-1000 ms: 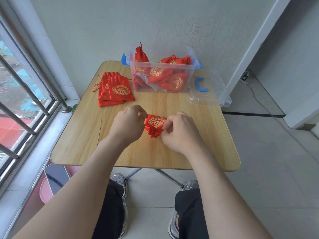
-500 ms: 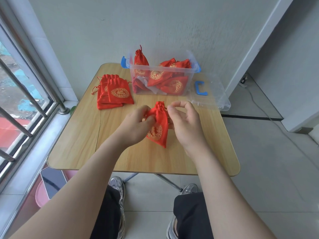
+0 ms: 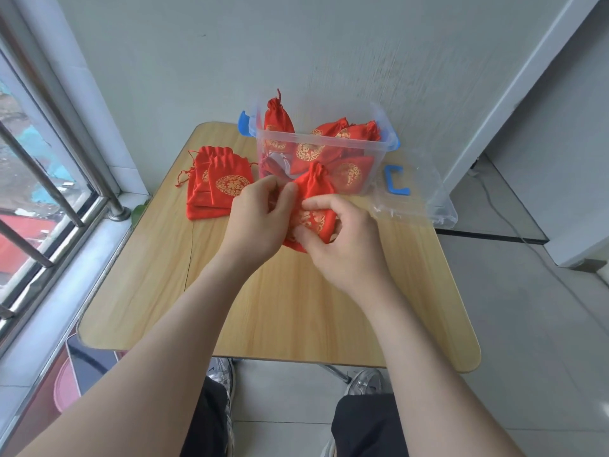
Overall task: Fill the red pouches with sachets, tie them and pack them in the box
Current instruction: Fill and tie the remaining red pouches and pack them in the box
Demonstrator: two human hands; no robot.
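At left I count about three flat pouches [image 3: 214,189] stacked in reach for filling. I have the left hand [image 3: 257,222] pinching the one pouch [image 3: 313,192] above the table [image 3: 263,308] near its neck, the right hand [image 3: 342,249] curled round its body, likely to tie it. The open box [image 3: 329,150] behind holds at least five.

The nearest pouch [image 3: 314,189] is showing bright red with a gold print; the pile of pouches [image 3: 214,189] is showing the same red with gold roundels. The box [image 3: 323,147] is showing clear walls and blue clips, the lid [image 3: 428,196] a blue handle, the table [image 3: 296,308] pale wood grain.
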